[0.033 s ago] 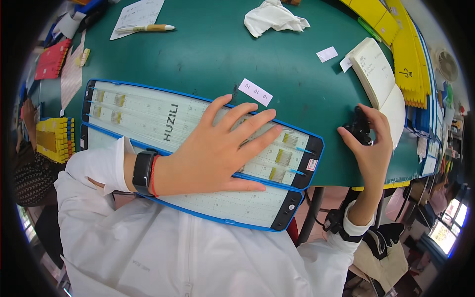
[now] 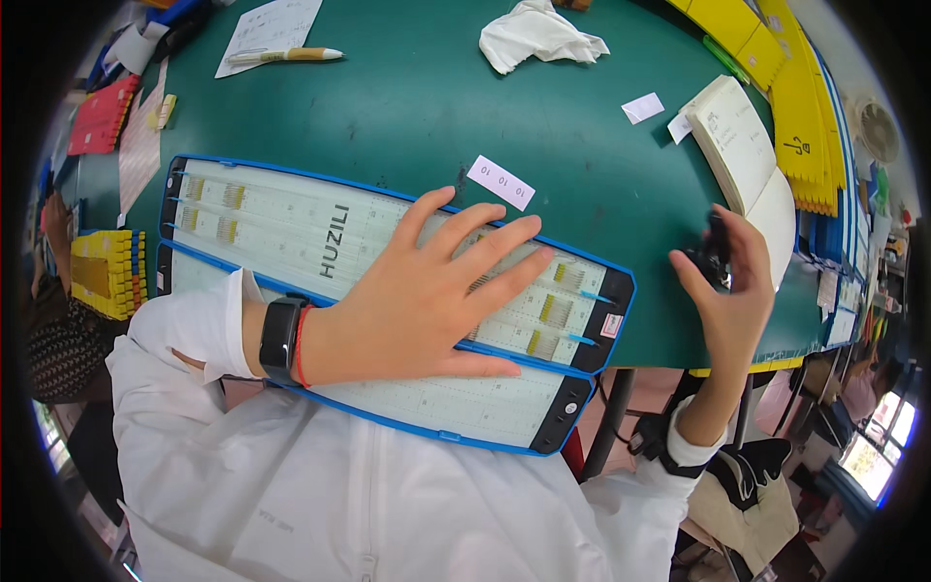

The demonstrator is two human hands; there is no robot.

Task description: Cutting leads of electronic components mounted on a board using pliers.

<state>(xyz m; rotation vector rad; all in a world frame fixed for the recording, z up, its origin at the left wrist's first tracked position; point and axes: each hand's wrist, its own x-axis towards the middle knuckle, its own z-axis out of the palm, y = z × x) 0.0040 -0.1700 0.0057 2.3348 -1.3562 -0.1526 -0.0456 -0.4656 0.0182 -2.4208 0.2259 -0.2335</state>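
A long blue-edged fishing-rig case (image 2: 291, 209) lies open at the table's near edge, with pale, dotted insides. Fine lines run along its far half, past rows of small yellow-gold pieces and blue ties at the ends. My left hand (image 2: 427, 291) rests flat across the case, fingers spread, hiding its middle. To the right, my right hand (image 2: 737, 276) curls its thumb and fingers about a small black object (image 2: 714, 254). That object is blurred, and its kind does not show. Beyond the case lies a small printed white slip (image 2: 500, 182).
An open notebook (image 2: 742, 145) lies beyond my right hand, near yellow boards (image 2: 805, 145) and a white tag (image 2: 642, 108). Crumpled tissue (image 2: 541, 37) sits at the far side. A pen (image 2: 291, 55) rests on paper at far left, and red cards (image 2: 102, 114) stand at the left edge.
My right hand has shifted slightly right, and the black object has moved and turned with it. My left hand and the case stay put.
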